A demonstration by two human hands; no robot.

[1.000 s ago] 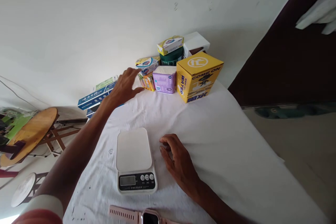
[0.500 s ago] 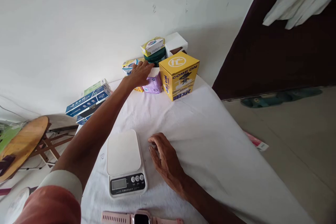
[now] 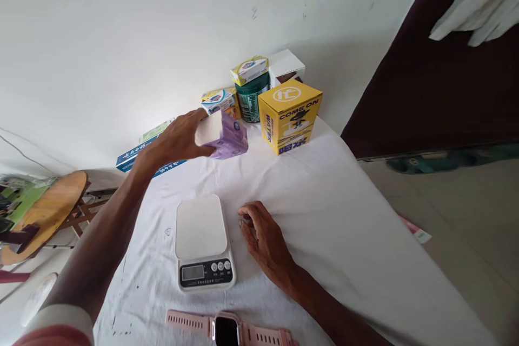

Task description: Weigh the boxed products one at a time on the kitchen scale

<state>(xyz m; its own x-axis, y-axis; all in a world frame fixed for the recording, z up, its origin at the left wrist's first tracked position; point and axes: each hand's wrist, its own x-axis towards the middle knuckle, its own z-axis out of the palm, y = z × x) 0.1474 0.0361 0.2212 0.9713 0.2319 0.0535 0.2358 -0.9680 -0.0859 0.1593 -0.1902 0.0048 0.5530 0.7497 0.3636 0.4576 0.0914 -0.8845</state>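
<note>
My left hand [image 3: 182,138] grips a purple and white pack [image 3: 231,138] by its left end, with the thumb below and fingers over the top. The pack is tilted and held above the far part of the table. On the white cloth, my right hand [image 3: 265,240] rests loosely curled, thumb apart from the fingers, with nothing in it. Just left of it lies a white kitchen scale [image 3: 201,227] with a bare platform and a dark button panel. A pink-strapped smartwatch [image 3: 226,330] is in front of the scale.
Along the wall stand a yellow box [image 3: 290,119], a green tub [image 3: 249,100] with a small yellow-white box [image 3: 250,69] on top, a white box [image 3: 286,62] and a blue-white box [image 3: 219,101]. Blue boxes [image 3: 132,157] lie behind my left arm. A wooden stool [image 3: 60,200] stands at left.
My left hand has taken hold of the purple pack, lifted it from among the boxes and drawn it left and nearer. The green tub shows more fully. My right hand stays by the scale.
</note>
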